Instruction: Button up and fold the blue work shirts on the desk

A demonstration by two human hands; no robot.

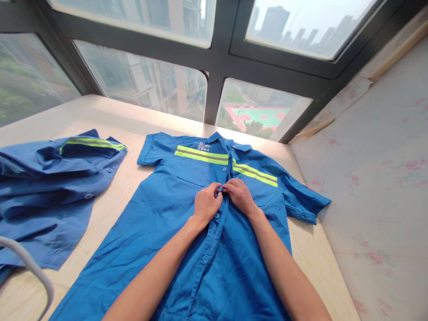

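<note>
A blue short-sleeved work shirt [160,200] with yellow-green reflective stripes lies spread front side up, its collar toward the window. At the middle of its front opening, my left hand [207,203] pinches the placket edge. Right beside it, my right hand [239,194] pinches the other edge, and the fingertips of both hands meet. The cloth between them is bunched, and any button there is hidden by the fingers. One button [224,169] shows above my hands. Below them sit another button [217,216] and a lower button [205,258] on the left-hand edge.
To the left lies a second blue garment [67,191], crumpled, with a reflective stripe. A grey curved tube [31,263] stands at the lower left. Windows [150,80] border the pale ledge [110,113] at the back, and a flowered wall [371,191] rises on the right.
</note>
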